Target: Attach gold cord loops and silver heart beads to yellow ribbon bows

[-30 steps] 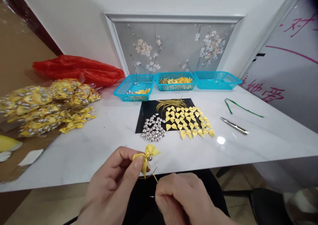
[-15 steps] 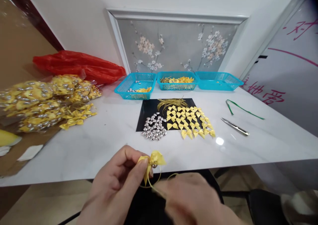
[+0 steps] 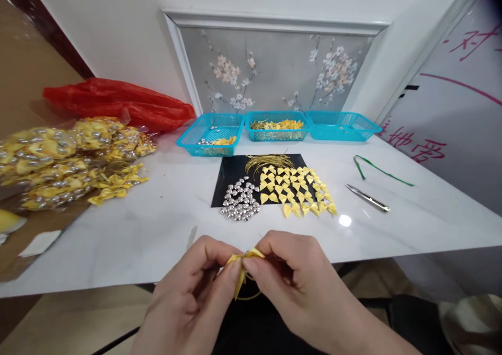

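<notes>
Just off the table's front edge, my left hand (image 3: 196, 287) pinches a yellow ribbon bow (image 3: 239, 286) between thumb and fingers. My right hand (image 3: 296, 279) is closed on the other side of the same bow, thumb and fingertips pressed to its middle. A thin gold cord (image 3: 254, 296) loops below the bow between the hands. Fingers cover most of the knot, and the silver bead there is hidden. Beyond the hands lie a pile of silver beads (image 3: 240, 202), rows of yellow bows (image 3: 301, 194) and a bunch of gold cords (image 3: 270, 162), partly on a black mat (image 3: 224, 180).
Blue baskets (image 3: 209, 150) line the wall, two with bows inside. On the left, bagged bows with beads (image 3: 50, 161) lie before a red plastic bag (image 3: 117, 101). Small pointed scissors or snips (image 3: 367, 197) and a green ribbon (image 3: 384, 172) lie on the right.
My right hand has moved up and left from the cord's end to the bow and now pinches it. The bow is more covered. The view has shifted slightly.
</notes>
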Motion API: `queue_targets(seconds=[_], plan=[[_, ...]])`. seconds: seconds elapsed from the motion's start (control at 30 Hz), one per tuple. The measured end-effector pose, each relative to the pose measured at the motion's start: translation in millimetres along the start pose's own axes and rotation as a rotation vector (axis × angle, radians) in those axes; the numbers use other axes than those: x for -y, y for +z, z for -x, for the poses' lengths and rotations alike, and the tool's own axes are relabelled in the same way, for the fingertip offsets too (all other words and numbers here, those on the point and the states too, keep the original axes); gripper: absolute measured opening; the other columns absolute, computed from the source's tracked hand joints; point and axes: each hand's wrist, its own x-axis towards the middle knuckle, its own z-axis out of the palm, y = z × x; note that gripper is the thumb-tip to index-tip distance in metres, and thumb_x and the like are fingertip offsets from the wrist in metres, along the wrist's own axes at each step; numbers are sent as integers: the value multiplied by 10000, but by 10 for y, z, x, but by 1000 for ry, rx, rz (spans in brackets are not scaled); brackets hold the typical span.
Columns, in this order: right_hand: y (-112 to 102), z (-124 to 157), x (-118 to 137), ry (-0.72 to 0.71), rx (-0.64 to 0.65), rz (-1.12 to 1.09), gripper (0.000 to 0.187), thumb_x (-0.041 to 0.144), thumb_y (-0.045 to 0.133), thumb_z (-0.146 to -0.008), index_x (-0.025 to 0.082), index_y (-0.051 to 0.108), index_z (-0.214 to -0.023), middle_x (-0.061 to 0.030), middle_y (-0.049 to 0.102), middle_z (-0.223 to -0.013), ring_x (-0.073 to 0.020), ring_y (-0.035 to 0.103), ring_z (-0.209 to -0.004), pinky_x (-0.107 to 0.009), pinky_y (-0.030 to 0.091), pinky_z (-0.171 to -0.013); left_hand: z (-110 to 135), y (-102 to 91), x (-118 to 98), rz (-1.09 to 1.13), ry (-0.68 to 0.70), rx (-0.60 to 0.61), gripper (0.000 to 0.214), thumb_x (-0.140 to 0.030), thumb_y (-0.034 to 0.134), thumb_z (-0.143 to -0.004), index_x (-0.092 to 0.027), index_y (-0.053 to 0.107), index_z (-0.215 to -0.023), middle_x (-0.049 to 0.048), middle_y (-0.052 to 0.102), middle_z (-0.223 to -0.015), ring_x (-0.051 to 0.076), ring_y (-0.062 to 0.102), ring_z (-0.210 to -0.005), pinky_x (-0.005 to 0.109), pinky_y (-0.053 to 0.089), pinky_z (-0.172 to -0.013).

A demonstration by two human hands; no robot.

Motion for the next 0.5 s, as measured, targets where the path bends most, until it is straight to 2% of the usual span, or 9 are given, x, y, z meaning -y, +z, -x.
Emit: queue_targets(seconds=[0.1, 0.2, 0.3, 0.4, 0.5], plan=[[42, 5, -19, -5, -38, 8, 318, 230, 530, -966, 199, 417, -670, 71, 371, -580, -75, 303, -513, -230, 238, -469, 13, 61, -26, 18, 13, -57, 134, -351, 644, -892, -285, 700, -790, -22, 683, -730, 160, 623, -654, 211, 514, -584], [70, 1, -65, 75, -57, -35, 387, 289, 481, -1003, 215, 340, -650, 76, 302, -575, -87, 259, -522, -243, 226, -466, -6, 65, -2, -11, 25, 6, 147, -368, 634, -905, -276, 693, -807, -8, 684, -736, 178, 640, -684, 222, 510, -580], [52, 1, -96, 142, -26, -57, 435, 362, 439, -1040, 217, 319, -647, 73, 299, -584, -92, 268, -542, -242, 243, -479, -40, 20, 58, -51, 0, 53, 222, -425, 558, -959, -274, 655, -827, -2, 667, -732, 182, 629, -700, 221, 489, -562], [-15, 8, -84, 132, 35, -26, 389, 366, 445, -1048, 202, 424, -695, 63, 393, -616, -90, 336, -560, -234, 283, -504, -66, -34, 116, -86, 27, 107, 244, -443, 532, -976, -270, 633, -838, -4, 642, -718, 177, 614, -676, 221, 503, -568], [-87, 1, -53, 77, 83, 46, 217, 281, 523, -1007, 195, 538, -808, 56, 487, -671, -90, 411, -591, -225, 321, -531, -78, -58, 136, -101, 22, 120, 239, -442, 520, -986, -273, 626, -855, -10, 640, -720, 170, 620, -672, 212, 516, -579]])
